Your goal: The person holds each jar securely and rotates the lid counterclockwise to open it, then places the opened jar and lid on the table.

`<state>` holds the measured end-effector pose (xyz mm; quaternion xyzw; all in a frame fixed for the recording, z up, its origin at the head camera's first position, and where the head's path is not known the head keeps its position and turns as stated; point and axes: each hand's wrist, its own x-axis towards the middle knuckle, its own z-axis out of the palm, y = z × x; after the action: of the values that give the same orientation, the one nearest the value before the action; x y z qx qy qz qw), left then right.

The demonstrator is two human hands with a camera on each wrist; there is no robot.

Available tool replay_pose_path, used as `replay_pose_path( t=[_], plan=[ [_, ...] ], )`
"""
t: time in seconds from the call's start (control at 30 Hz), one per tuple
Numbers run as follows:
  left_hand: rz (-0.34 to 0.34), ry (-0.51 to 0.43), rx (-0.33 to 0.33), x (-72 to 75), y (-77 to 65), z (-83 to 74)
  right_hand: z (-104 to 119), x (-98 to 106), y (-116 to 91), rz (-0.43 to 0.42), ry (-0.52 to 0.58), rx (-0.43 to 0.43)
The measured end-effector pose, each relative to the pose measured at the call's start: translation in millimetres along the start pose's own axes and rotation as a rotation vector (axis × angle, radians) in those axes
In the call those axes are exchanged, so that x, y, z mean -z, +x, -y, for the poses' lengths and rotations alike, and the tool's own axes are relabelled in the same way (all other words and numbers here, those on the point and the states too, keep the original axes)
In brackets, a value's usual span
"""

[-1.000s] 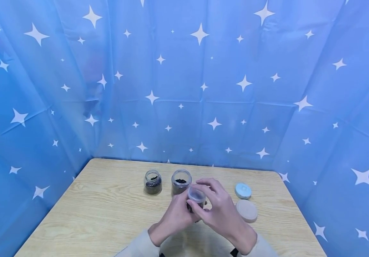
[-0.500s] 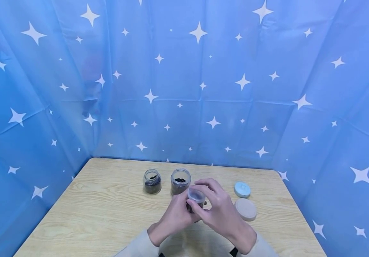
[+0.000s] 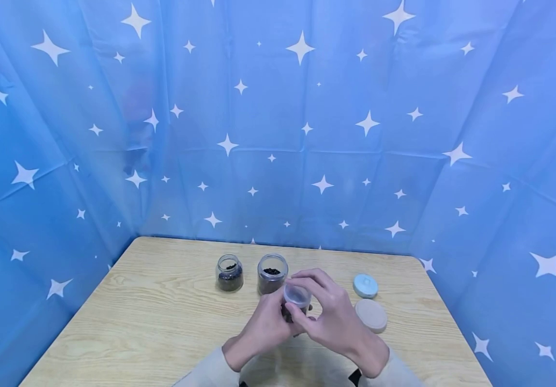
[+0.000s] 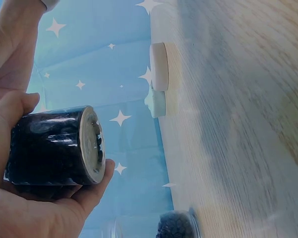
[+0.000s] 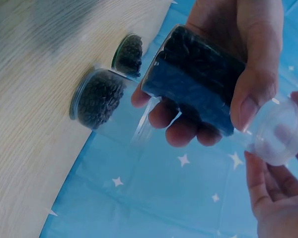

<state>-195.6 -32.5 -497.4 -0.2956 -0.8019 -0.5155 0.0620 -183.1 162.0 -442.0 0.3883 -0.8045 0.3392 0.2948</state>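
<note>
My left hand [image 3: 264, 321] grips a clear glass jar [image 5: 193, 79] filled with dark, bean-like pieces, its fingers curled round the side. The jar is held above the table, and its base shows in the left wrist view. At its mouth is a translucent plastic lid [image 3: 297, 294]. My right hand [image 3: 336, 320] pinches the lid's rim between thumb and fingers, as the right wrist view also shows. How firmly the lid sits on the jar cannot be told. Part of the jar is hidden behind my fingers.
Two lidless glass jars, a smaller one [image 3: 229, 280] and a larger one [image 3: 271, 279], stand behind my hands with dark pieces inside. To the right lie a light-blue lid [image 3: 365, 286] and a beige lid [image 3: 371, 316]. A starry blue curtain [image 3: 268, 118] hangs behind the wooden table [image 3: 152, 322].
The head view has shifted very slightly. Both hands keep their hold on the jar and lid, with only a tiny movement of the right hand.
</note>
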Motion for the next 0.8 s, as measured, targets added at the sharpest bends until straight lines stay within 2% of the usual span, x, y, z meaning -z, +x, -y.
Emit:
replay_pose_path(
  t=[0.3, 0.6, 0.8],
  plan=[
    [0.013, -0.02, 0.012, 0.7, -1.9, 1.9, -4, 0, 3, 0.046, 0.014, 0.032],
    [0.032, -0.022, 0.053, 1.3, -3.8, 2.6, -9, 3, 5, 0.08, 0.06, 0.117],
    [0.037, -0.024, 0.039, 1.0, -5.2, 4.2, -12, 4, 7, 0.109, 0.091, 0.161]
  ],
)
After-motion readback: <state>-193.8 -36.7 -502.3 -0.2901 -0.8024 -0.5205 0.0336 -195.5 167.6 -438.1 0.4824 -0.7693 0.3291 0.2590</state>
